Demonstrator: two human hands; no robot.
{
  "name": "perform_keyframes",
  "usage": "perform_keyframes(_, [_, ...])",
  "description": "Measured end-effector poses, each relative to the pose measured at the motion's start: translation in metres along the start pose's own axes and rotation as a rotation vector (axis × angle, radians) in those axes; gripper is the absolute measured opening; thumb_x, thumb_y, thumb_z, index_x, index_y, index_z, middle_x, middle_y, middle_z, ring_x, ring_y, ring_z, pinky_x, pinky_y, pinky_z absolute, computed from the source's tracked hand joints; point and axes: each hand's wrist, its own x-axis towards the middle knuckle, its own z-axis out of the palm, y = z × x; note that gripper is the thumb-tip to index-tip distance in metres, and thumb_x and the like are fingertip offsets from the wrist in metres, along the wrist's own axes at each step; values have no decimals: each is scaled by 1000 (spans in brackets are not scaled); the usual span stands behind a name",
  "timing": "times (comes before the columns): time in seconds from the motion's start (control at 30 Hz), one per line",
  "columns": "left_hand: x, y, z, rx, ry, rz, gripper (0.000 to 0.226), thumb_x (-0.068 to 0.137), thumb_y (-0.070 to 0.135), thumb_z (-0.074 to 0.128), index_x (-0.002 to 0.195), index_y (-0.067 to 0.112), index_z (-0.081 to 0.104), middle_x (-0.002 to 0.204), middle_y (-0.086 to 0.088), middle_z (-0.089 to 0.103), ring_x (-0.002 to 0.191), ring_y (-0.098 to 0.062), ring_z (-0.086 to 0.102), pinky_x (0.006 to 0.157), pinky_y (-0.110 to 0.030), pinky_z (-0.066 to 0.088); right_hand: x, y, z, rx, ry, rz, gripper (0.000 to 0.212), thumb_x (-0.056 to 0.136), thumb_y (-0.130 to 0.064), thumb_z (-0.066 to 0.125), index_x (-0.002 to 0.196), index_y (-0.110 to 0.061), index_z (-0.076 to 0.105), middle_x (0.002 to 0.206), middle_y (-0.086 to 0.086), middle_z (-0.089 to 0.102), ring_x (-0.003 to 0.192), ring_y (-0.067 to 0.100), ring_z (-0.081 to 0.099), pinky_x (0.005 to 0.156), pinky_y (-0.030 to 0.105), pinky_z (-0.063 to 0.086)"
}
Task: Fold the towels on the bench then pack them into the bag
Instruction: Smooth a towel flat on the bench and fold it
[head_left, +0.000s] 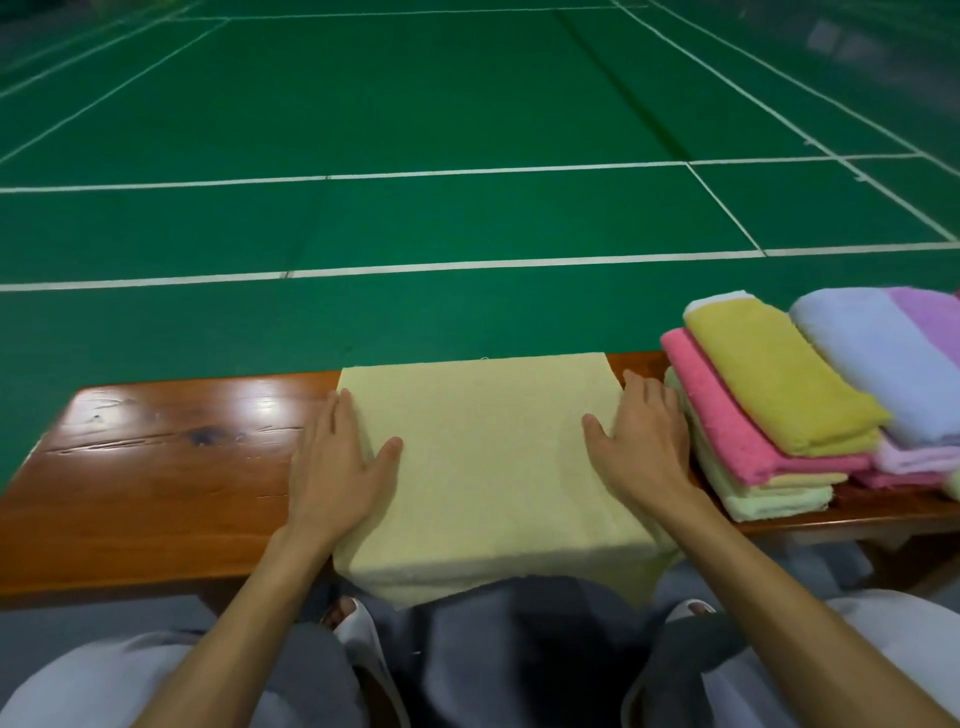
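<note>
Folding: pale yellow terry towel (483, 467) lies across the glossy brown wooden bench (156, 467).
Hands: left hand (337, 467) and right hand (644, 447), flat and spread, press its 2 sides to smooth creases.
Bag: unseen.

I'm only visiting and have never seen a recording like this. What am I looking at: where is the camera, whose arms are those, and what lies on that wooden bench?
There is no machine here: a person works with bare hands. The one picture comes from a camera worn on that person's head, looking forward and down, so the arms reach in from below. The left hand and right hand lie flat along the side edges of a pale yellow towel. It is spread on the wooden bench, its near end hanging over the edge. The fingers are straight, pressing rather than gripping, so nothing is held. To the right sit folded towels: a mustard towel on a pink towel, with a pale blue towel beside them. Beyond is a green court floor. No bag shows.
</note>
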Motion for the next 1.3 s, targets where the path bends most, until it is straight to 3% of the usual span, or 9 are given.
perform_keyframes(0.13, [-3,9,-20,125,60,-232,63,83,61,72,113,8,58,112,-13,61,106,-35,56,81,-44,47,8,-3,-10,180,-118,180,30,87,-41,74,96,-20,54,92,-2,61,83,19,63,77,43,59])
perform_keyframes(0.23, [3,11,-25,-27,-68,-263,40,86,44,77,81,6,65,78,-10,68,70,-26,61,58,-34,42,13,-5,-12,263,-192,242,23,84,-35,76,83,-16,63,78,2,67,71,21,66,70,46,61])
perform_keyframes(0.33, [5,16,-22,-128,-112,-264,34,88,28,75,65,8,60,67,-9,63,61,-22,54,53,-31,34,16,-3,-17,327,-231,260,26,81,-31,79,78,-8,67,71,4,68,66,22,65,62,36,56])
perform_keyframes(0.43, [8,15,-25,-202,-104,-241,30,93,27,69,71,10,58,73,-7,65,67,-24,58,57,-32,37,16,-2,-31,449,-226,273,22,82,-24,81,85,-8,66,78,3,67,72,18,63,59,28,45])
perform_keyframes(0.6, [15,6,-51,-837,-331,-399,19,95,17,73,88,11,56,98,-18,76,91,-31,70,83,-47,55,11,-3,-48,800,-425,287,35,93,-18,71,125,-20,58,107,1,72,92,16,72,73,30,56])
perform_keyframes(0.8, [7,-9,-77,-1136,-367,-357,48,81,-4,76,123,19,69,109,-12,77,89,-25,75,71,-33,61,7,2,-59,984,-531,69,66,98,5,58,150,-31,39,110,5,77,102,19,74,75,30,60])
perform_keyframes(0.93, [1,-26,-91,-1108,-360,-233,50,61,12,92,109,12,79,105,-20,76,83,-19,75,65,-25,60,9,-2,-75,844,-523,-35,38,100,2,56,133,-16,61,99,-1,79,99,15,74,74,23,59])
perform_keyframes(1.03, [-4,-36,-100,-999,-269,-160,38,76,-2,79,112,10,76,104,-20,77,85,-16,75,70,-22,61,8,-5,-87,777,-509,-76,34,99,1,59,129,-13,65,96,-4,79,94,5,73,74,17,57])
perform_keyframes(1.3, [-16,-33,-125,-518,-66,-36,26,83,8,80,104,24,76,82,13,78,70,-2,73,56,-15,56,13,1,-129,622,-380,-253,33,91,1,70,117,-18,75,89,-8,79,87,4,71,76,13,55])
